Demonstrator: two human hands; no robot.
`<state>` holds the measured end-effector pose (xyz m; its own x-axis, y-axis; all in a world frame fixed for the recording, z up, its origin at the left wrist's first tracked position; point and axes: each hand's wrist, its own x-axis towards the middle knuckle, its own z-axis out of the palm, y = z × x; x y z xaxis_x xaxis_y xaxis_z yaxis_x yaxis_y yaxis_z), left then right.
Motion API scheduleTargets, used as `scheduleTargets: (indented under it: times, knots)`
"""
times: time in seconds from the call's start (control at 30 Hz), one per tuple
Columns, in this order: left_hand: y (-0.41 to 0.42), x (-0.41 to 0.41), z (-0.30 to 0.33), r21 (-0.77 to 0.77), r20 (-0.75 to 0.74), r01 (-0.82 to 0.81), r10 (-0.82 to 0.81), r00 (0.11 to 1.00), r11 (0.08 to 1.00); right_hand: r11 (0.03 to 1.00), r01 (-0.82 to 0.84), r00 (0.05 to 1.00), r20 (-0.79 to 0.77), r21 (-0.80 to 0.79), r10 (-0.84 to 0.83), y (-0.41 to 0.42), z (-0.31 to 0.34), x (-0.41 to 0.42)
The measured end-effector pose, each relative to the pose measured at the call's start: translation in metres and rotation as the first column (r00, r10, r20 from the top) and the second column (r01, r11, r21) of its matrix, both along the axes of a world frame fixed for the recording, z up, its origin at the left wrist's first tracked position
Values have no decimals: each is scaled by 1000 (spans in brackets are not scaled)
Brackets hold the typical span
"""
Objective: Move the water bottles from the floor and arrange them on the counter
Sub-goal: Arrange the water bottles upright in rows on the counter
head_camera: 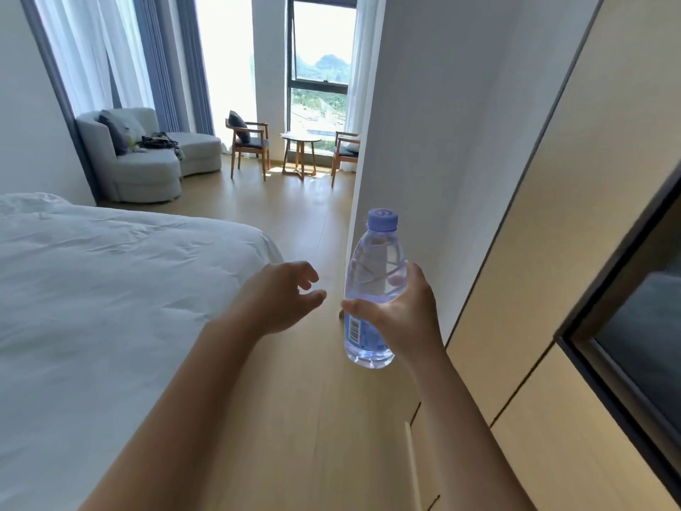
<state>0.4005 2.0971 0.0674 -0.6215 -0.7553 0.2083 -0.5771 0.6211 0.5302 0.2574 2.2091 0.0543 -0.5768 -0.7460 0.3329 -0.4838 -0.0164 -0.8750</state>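
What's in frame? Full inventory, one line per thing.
water bottle: 1, clear with purple cap and blue label, upright in the right hand, above the floor
bed: 1, white, left
sofa: 1, light grey, far left by the curtains
cushions: 2 on the sofa, dark and pale
chairs: 2, wooden, by the window
small table: 1, wooden, between the chairs
cabinets: tan panels, right wall
floor: light wood
left hand: fingers loosely curled, holds nothing
right hand: fingers round the bottle
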Motion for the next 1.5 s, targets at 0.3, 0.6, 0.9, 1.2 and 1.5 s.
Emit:
scheduleTargets:
  times: [0.3, 0.6, 0.9, 1.2, 1.5]
  knots:
    - [-162, -91, -12, 41, -21, -28, 29, 999, 999, 999, -1, 1000, 6, 50, 0, -163, -18, -88]
    - [-381, -195, -7, 38, -13, 4, -3, 1000, 999, 999, 21, 999, 43, 27, -22, -369, -15, -181]
    - [-558, -299, -17, 57, 12, 43, -44, 999, 997, 998, 59, 997, 53, 20, -60, -546, -25, -284]
    - [-727, -430, -25, 68, -14, -2, 3, 1000, 998, 998, 38, 996, 80, 48, -41, -722, -34, -419]
    - [-884, -505, -30, 108, -37, -105, 109, 993, 989, 998, -13, 993, 115, 70, 4, -893, -33, -516]
